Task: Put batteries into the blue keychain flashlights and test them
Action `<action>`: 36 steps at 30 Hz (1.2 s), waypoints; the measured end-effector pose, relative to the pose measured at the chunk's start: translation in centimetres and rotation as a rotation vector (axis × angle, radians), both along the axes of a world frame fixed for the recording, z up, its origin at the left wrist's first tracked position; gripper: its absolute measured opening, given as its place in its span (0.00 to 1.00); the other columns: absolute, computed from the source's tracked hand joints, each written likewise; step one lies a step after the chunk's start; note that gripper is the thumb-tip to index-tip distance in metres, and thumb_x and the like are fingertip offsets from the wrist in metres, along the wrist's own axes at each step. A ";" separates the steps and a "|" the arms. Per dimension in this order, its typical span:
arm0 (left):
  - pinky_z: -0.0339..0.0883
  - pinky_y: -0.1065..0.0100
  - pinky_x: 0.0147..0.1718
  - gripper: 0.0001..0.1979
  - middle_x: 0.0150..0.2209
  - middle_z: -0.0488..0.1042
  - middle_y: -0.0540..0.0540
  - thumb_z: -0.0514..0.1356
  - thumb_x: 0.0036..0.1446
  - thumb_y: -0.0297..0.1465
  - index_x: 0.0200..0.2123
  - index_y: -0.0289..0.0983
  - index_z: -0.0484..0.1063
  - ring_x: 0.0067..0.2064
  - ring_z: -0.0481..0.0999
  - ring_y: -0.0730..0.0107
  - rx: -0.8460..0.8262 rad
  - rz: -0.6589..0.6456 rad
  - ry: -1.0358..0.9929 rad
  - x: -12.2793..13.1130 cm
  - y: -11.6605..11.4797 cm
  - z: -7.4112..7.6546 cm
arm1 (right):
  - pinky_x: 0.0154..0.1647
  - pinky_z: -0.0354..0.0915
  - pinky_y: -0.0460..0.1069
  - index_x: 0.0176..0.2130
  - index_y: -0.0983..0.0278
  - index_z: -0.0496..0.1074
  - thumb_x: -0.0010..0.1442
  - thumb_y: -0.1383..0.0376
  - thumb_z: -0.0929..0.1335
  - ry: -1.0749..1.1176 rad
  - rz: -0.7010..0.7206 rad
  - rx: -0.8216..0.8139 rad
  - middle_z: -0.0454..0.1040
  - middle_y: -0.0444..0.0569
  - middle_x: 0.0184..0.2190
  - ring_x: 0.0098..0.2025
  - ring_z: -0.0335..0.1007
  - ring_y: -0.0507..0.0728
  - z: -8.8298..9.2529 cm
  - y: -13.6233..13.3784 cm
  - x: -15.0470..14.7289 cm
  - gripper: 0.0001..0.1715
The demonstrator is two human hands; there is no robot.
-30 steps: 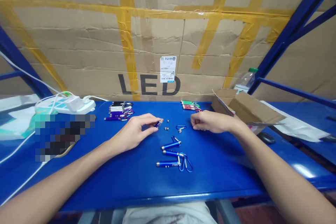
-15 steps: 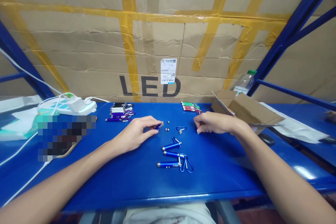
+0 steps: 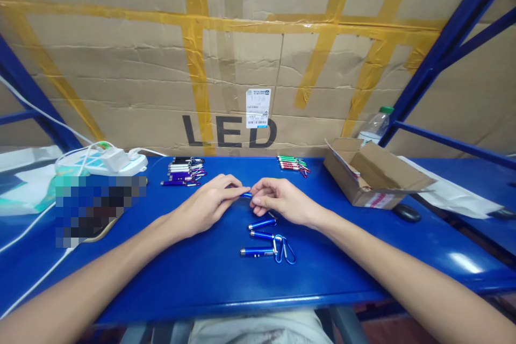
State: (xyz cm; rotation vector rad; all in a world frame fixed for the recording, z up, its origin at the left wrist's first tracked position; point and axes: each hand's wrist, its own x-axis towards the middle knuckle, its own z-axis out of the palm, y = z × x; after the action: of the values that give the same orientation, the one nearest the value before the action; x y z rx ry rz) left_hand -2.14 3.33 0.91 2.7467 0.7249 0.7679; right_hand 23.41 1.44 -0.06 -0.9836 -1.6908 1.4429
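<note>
Pinched in the fingers of my left hand (image 3: pixel 209 203) is a blue keychain flashlight (image 3: pixel 245 194), mostly hidden by the fingers. My right hand (image 3: pixel 284 201) meets its right end with curled, closed fingers; what they hold there is hidden. Just below the hands lie three blue keychain flashlights, the nearest one (image 3: pixel 258 252) with silver ends. A blue carabiner clip (image 3: pixel 289 251) lies at its right end. The small silver parts and the loose clip between the hands are now covered by my right hand.
Sorted flashlights lie in a black, silver and purple row (image 3: pixel 181 172) at back left and a green and red row (image 3: pixel 290 163) at back right. An open cardboard box (image 3: pixel 355 183), a black mouse (image 3: pixel 407 213), a phone (image 3: pixel 108 226) and a power strip (image 3: pixel 139 165) flank the table.
My right hand has moved left from the table near the box, where it pinched a small shiny piece, to the flashlight in my left hand. My left hand has stayed nearly in place.
</note>
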 end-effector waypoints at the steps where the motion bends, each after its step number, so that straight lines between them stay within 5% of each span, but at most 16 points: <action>1: 0.71 0.59 0.55 0.22 0.53 0.78 0.41 0.53 0.76 0.26 0.65 0.46 0.75 0.54 0.76 0.60 0.019 -0.001 0.014 0.0 -0.1 0.1 | 0.43 0.79 0.51 0.43 0.65 0.76 0.60 0.55 0.80 0.021 -0.002 -0.047 0.84 0.51 0.36 0.37 0.84 0.56 0.0 0.0 0.0 0.21; 10: 0.70 0.58 0.55 0.24 0.56 0.75 0.39 0.49 0.77 0.25 0.70 0.46 0.69 0.56 0.72 0.59 0.101 -0.080 0.068 -0.2 -0.2 0.1 | 0.43 0.80 0.50 0.40 0.66 0.77 0.51 0.55 0.84 0.118 -0.027 -0.209 0.86 0.52 0.36 0.37 0.86 0.57 -0.7 0.0 -0.4 0.25; 27: 0.73 0.58 0.51 0.23 0.54 0.76 0.38 0.51 0.76 0.23 0.67 0.42 0.71 0.53 0.74 0.58 0.228 -0.078 0.074 -0.3 -0.2 0.5 | 0.43 0.79 0.48 0.42 0.68 0.79 0.51 0.51 0.84 0.111 -0.002 -0.208 0.86 0.53 0.37 0.37 0.85 0.55 -0.3 0.1 -0.2 0.29; 36: 0.74 0.58 0.52 0.24 0.55 0.76 0.39 0.51 0.76 0.22 0.68 0.43 0.70 0.54 0.74 0.59 0.241 -0.092 0.073 -0.5 -0.1 0.5 | 0.34 0.76 0.46 0.37 0.68 0.79 0.53 0.45 0.81 0.045 0.035 -0.090 0.83 0.49 0.31 0.30 0.80 0.51 -0.1 0.1 -0.1 0.30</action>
State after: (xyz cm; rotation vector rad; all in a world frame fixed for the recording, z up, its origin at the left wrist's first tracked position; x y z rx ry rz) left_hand -2.60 3.19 1.44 3.0139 0.5458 0.7849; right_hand 23.30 1.58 -0.19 -0.9667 -1.6307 1.5646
